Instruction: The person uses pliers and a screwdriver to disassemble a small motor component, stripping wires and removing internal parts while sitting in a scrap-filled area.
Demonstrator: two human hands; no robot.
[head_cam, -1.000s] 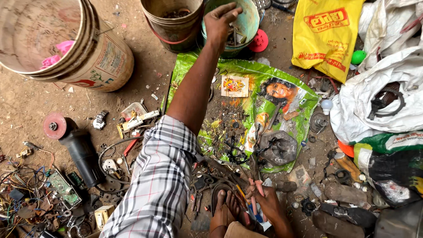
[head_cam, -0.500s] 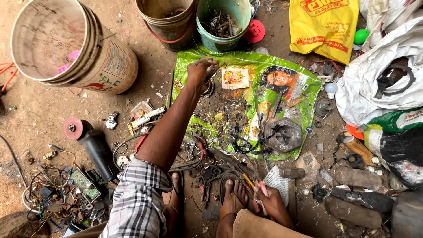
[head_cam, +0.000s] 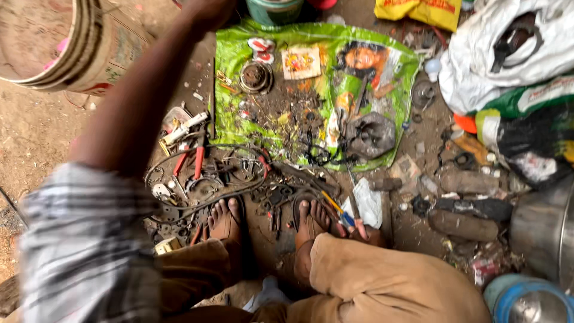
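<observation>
My left arm reaches far forward. My left hand (head_cam: 209, 11) is blurred at the top edge, just left of a teal bucket (head_cam: 274, 8); what it holds is unclear. Low by my right foot (head_cam: 311, 218), my right hand (head_cam: 363, 230) is mostly hidden behind my knee and grips thin hand tools (head_cam: 335, 206), one with a yellow and blue handle. A green plastic sheet (head_cam: 239, 113) lies on the ground ahead, strewn with small metal scrap, a round metal part (head_cam: 256, 76) and a grey metal lump (head_cam: 371, 134).
Stacked pale buckets (head_cam: 72, 48) stand at the top left. Red-handled pliers (head_cam: 190, 160), wires and rings lie by my left foot (head_cam: 226, 218). A yellow bag (head_cam: 418, 11), a white sack (head_cam: 496, 54), a steel pot (head_cam: 541, 230) and a blue container (head_cam: 520, 302) crowd the right.
My left hand has left the round part on the green sheet and moved up toward the teal bucket. The camera has tilted down and closer. My right hand stays by my foot.
</observation>
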